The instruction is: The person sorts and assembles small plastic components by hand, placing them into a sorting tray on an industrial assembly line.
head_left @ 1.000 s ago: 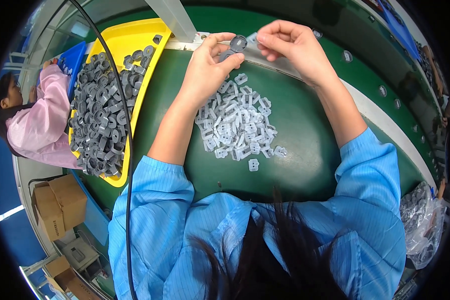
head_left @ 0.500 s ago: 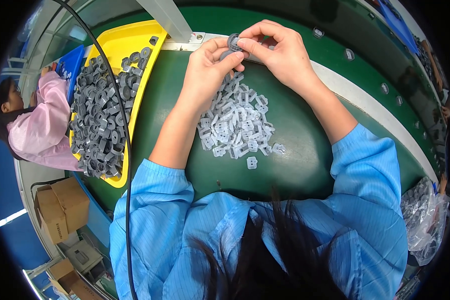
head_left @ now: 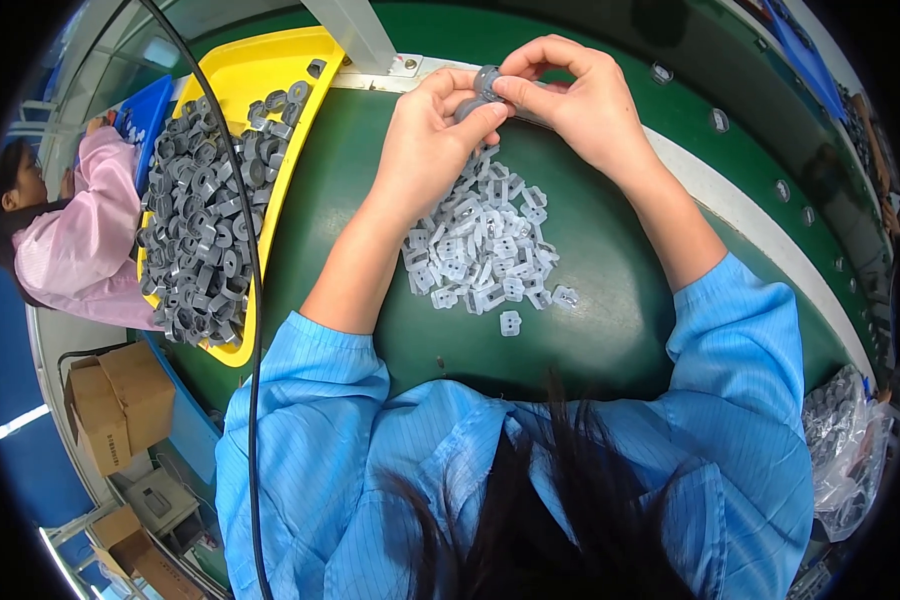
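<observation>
Above the far edge of the green worktop, my two hands meet over a grey plastic ring (head_left: 487, 83). My left hand (head_left: 425, 135) is closed, its fingers holding the ring from the left. A second grey ring (head_left: 469, 108) is tucked between its thumb and fingers. Closed in a pinch, my right hand (head_left: 575, 105) has thumb and forefinger on the right side of the upper ring. What sits inside that ring is too small to make out. Just below the hands lies a heap of translucent white plastic clips (head_left: 485, 245), with a single clip (head_left: 510, 323) apart from it.
On the left stands a yellow tray (head_left: 315, 45) of grey rings, crossed by a black cable (head_left: 242, 200). Beyond it a person in pink (head_left: 80, 225) sits by a blue tray (head_left: 150, 115). Small pieces dot the far green strip (head_left: 690, 85). A plastic bag (head_left: 845, 450) is at right.
The view has shifted slightly, so the hands and heap appear farther right. Both hands keep their grip around the grey ring, with little visible change in their pose.
</observation>
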A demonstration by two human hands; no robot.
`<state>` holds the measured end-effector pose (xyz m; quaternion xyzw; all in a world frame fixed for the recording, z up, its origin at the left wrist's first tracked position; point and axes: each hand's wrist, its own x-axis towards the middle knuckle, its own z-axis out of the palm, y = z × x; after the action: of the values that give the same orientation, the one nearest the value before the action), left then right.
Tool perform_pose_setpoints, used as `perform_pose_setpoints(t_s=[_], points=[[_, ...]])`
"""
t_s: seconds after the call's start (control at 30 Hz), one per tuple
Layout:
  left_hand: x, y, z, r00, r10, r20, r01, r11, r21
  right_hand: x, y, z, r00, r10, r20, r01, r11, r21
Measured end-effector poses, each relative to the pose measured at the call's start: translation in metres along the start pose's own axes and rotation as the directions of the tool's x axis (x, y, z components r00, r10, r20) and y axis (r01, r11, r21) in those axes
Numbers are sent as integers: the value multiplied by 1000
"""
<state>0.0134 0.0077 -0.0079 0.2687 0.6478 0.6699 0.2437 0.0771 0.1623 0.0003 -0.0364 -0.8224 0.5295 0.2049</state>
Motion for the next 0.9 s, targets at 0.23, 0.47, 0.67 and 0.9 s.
perform_pose_setpoints(t_s=[0.23,0.47,0.67,0.9], points=[[-6,13,-1,998,-11,61,-20,873,487,3,5,-11,937,213,278,-279,933,225],[1,7,-13,996,-59,63,58,998,24,3,3,-14,882,330,337,-453,791,411],[3,4,-17,986,-100,133,102,995,-4,1,-2,-13,911,278,304,-358,898,254],[2,2,-7,960,-278,-6,244,851,-465,-12,-9,10,885,-458,-81,394,832,-391]])
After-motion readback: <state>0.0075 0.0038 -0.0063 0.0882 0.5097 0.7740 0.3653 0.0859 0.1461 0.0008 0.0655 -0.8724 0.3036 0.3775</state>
